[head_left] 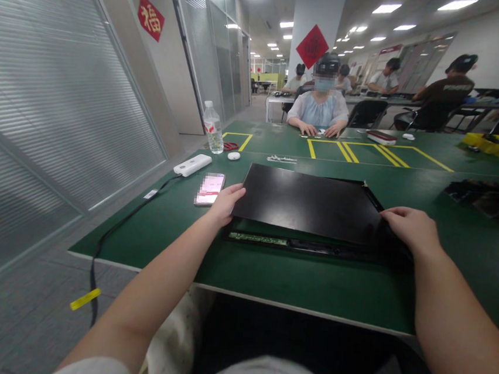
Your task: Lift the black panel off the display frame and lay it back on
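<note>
Black flat panel (309, 204) sits tilted over a dark frame (327, 249), twelve o'clock on the bench (293, 279). Left hand (227, 201) pinches its nine-o'clock edge; right hand (412, 227) is at three, hold unclear. Uneven force could bend it or scrape the circuit strip (257, 239) at six.

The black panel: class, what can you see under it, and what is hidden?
Under the black panel, a dark frame shows along the near side, with a green circuit board toward its left end. Whatever lies beneath the panel's middle is covered and cannot be seen.
</note>
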Available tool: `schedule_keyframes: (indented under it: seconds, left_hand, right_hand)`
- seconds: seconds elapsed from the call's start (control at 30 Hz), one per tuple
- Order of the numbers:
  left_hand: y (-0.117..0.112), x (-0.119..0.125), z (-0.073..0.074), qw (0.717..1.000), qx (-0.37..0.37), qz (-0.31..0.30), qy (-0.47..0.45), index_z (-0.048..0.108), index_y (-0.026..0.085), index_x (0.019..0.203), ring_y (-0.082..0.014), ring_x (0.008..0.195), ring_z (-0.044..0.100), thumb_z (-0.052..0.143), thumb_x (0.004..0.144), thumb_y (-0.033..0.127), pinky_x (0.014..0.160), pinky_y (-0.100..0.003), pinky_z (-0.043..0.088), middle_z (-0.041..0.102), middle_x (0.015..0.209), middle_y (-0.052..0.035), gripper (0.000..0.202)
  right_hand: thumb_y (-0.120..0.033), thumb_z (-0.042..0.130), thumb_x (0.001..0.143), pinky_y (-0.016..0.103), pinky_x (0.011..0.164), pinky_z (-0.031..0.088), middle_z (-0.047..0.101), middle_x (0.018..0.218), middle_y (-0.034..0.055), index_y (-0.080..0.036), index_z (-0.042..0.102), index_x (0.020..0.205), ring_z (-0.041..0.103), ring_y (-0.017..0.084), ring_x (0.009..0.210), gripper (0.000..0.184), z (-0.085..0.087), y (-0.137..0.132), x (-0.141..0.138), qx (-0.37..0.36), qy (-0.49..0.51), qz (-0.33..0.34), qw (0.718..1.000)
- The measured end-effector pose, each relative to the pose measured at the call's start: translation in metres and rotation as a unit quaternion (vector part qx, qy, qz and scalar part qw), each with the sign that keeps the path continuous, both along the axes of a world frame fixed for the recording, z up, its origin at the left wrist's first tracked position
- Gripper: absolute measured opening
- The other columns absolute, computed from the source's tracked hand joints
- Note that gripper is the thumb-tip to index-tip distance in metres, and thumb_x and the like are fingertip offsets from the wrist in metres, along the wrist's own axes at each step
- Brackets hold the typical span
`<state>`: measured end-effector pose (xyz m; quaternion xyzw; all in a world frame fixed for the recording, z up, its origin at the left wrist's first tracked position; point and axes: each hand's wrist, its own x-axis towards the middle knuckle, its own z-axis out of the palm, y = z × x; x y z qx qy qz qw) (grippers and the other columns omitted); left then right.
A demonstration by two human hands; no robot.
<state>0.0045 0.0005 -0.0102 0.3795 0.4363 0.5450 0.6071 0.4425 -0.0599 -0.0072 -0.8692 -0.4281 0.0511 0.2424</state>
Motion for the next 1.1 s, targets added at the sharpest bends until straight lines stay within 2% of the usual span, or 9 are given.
schedule_keyframes:
  seconds: [0.1,0.27,0.33,0.57,0.77,0.97,1.03,1.1]
  left_hand:
    - [-0.001,0.0,0.0,1.0,0.007,-0.002,0.004,0.074,0.012,0.103,-0.024,0.091,0.075,0.073,0.08,0.011,0.083,-0.032,0.058,0.08,0.095,-0.0112,0.022]
    - [0.0,-0.001,-0.003,1.0,0.007,-0.007,0.002,0.073,0.011,0.112,-0.0254,0.097,0.075,0.08,0.075,0.013,0.088,-0.035,0.058,0.08,0.101,-0.0124,0.037]
    - [0.001,-0.001,-0.004,1.0,0.002,-0.006,0.005,0.072,0.012,0.113,-0.0257,0.098,0.075,0.08,0.076,0.014,0.088,-0.036,0.059,0.08,0.102,-0.0119,0.038]
    - [0.003,0.0,-0.002,0.999,-0.024,0.032,0.013,0.07,0.01,0.119,-0.024,0.094,0.075,0.078,0.079,0.01,0.088,-0.035,0.058,0.08,0.1,-0.0128,0.041]
    - [0.002,-0.002,-0.002,0.999,0.0,0.036,0.028,0.075,0.014,0.106,-0.0244,0.095,0.075,0.082,0.075,0.014,0.089,-0.036,0.058,0.08,0.101,-0.0108,0.032]
    - [0.003,-0.008,-0.006,0.992,0.055,0.048,0.103,0.078,0.016,0.095,-0.0302,0.108,0.071,0.09,0.062,0.021,0.098,-0.041,0.055,0.079,0.102,-0.0107,0.035]
    - [0.004,-0.01,-0.006,0.982,0.079,0.055,0.16,0.079,0.017,0.093,-0.0321,0.115,0.068,0.089,0.064,0.025,0.103,-0.043,0.052,0.078,0.109,-0.0113,0.031]
    - [0.006,-0.013,-0.007,0.961,0.109,0.068,0.243,0.08,0.018,0.091,-0.0324,0.123,0.064,0.085,0.067,0.025,0.11,-0.045,0.046,0.075,0.122,-0.0115,0.026]
  right_hand:
    - [-0.044,0.064,0.07,0.036,0.069,0.047,0.075,0.086,0.0084,-0.027,0.08,0.079,0.063,0.025,0.075,0.025,-0.002,0.001,0.002,0.0,0.0,0.001,1.0]
    - [-0.043,0.066,0.067,0.036,0.067,0.047,0.074,0.08,0.0077,-0.027,0.079,0.073,0.062,0.024,0.071,0.021,-0.005,0.003,0.007,0.025,0.005,-0.002,1.0]
    - [-0.042,0.066,0.067,0.037,0.068,0.047,0.074,0.079,0.0078,-0.027,0.078,0.072,0.062,0.025,0.072,0.02,-0.005,0.003,0.008,0.025,0.01,-0.005,1.0]
    - [-0.038,0.068,0.066,0.037,0.069,0.047,0.074,0.082,0.0071,-0.027,0.079,0.074,0.06,0.024,0.072,0.018,-0.003,0.0,0.009,0.035,0.04,-0.025,0.998]
    - [-0.039,0.069,0.066,0.036,0.067,0.045,0.072,0.076,0.0061,-0.026,0.078,0.072,0.057,0.022,0.067,0.017,0.0,-0.003,0.005,0.034,0.072,-0.04,0.996]
    - [-0.037,0.07,0.065,0.037,0.069,0.045,0.072,0.078,0.0067,-0.025,0.078,0.073,0.057,0.022,0.071,0.017,0.003,-0.005,0.003,0.037,0.095,-0.053,0.993]
    - [-0.036,0.071,0.064,0.037,0.07,0.045,0.072,0.079,0.0067,-0.024,0.079,0.073,0.057,0.023,0.072,0.017,0.002,-0.004,0.003,0.043,0.106,-0.056,0.992]
    - [-0.036,0.071,0.064,0.037,0.07,0.045,0.072,0.079,0.0065,-0.024,0.079,0.073,0.058,0.023,0.072,0.017,0.001,-0.004,0.004,0.048,0.116,-0.056,0.991]
